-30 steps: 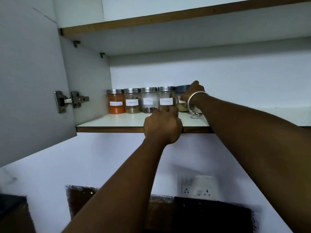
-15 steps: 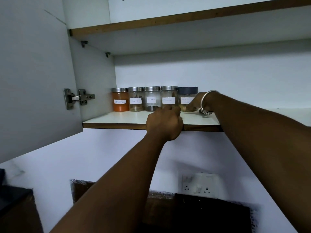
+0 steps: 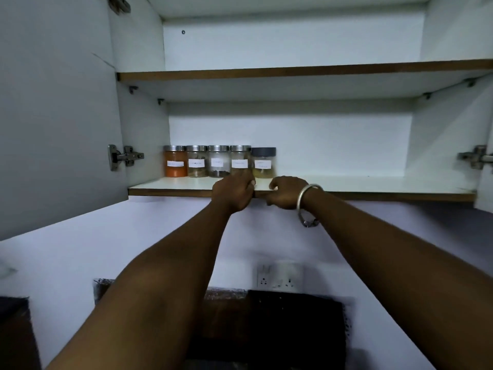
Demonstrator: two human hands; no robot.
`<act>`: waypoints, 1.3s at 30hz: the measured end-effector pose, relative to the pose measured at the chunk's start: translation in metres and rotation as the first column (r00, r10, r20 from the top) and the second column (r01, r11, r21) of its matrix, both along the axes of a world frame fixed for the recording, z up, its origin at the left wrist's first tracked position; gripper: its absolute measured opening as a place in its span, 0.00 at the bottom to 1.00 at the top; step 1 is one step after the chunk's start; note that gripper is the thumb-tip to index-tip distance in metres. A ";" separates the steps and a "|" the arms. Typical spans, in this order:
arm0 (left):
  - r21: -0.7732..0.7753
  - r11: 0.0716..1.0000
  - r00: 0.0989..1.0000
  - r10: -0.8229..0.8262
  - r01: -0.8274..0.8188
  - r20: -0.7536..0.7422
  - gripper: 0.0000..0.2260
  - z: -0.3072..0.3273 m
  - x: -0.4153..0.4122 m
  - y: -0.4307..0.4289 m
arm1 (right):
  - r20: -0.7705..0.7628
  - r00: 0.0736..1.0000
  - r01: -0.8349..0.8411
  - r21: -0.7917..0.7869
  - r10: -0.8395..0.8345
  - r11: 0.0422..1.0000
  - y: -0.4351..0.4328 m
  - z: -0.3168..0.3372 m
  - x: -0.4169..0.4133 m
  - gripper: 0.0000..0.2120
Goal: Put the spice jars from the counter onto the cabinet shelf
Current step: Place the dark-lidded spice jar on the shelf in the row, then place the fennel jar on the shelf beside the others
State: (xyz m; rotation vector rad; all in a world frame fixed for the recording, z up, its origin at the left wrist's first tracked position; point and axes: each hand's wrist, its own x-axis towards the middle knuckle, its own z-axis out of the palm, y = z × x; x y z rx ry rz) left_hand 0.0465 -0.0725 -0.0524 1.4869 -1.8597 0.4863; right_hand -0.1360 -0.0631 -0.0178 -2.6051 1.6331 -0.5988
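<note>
Head view looks up into an open white laminate cabinet, and your five spice jars stand upright in a tight row at the back left of the lower shelf, each touching its neighbour. They are short, round, clear-walled cylinders with small white paper labels. Four wear shiny brushed-metal lids, the leftmost jar filled with orange powder. The rightmost jar has a matte dark grey lid and pale yellowish contents.

Your left hand sits at the shelf's brown wood-grain front edge, fingers curled inward, knuckles covering the base of the fourth jar. From this angle you can't tell whether the fingertips touch the glass.

Your right hand is just beside it, below the grey-lidded jar and apart from it, fingers folded into a loose fist with nothing in them. A smooth silver bangle circles that wrist.

To the left the flat grey door hangs open on a steel hinge. A second brown-edged shelf runs above, and a white wall socket shows, blurred, below.
</note>
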 end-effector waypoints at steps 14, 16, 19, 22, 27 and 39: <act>0.178 0.876 0.862 -0.372 0.449 -0.343 0.06 -0.340 -0.085 0.193 | 0.283 0.949 0.097 0.151 -0.136 0.984 0.152 -0.411 -0.104 0.04; 0.365 0.835 0.881 -0.264 0.413 -0.393 0.05 -0.388 -0.084 0.219 | 0.070 0.967 0.210 0.329 -0.246 0.921 0.168 -0.454 -0.122 0.10; 0.543 0.747 0.895 -0.157 0.384 -0.417 0.05 -0.432 -0.079 0.243 | -0.234 0.939 0.343 0.551 -0.254 0.761 0.182 -0.490 -0.135 0.34; 0.590 0.707 0.904 -0.175 0.391 -0.389 0.04 -0.448 -0.078 0.252 | -0.289 0.939 0.333 0.636 -0.185 0.696 0.184 -0.503 -0.139 0.38; 0.622 0.688 0.901 -0.109 0.374 -0.420 0.05 -0.455 -0.077 0.245 | -0.266 0.951 0.294 0.628 -0.156 0.721 0.179 -0.490 -0.133 0.39; 0.151 0.542 0.250 -0.114 0.827 -0.961 0.48 -0.296 -0.101 0.226 | 0.386 0.921 -0.148 0.485 -0.059 0.862 0.160 -0.267 -0.078 0.22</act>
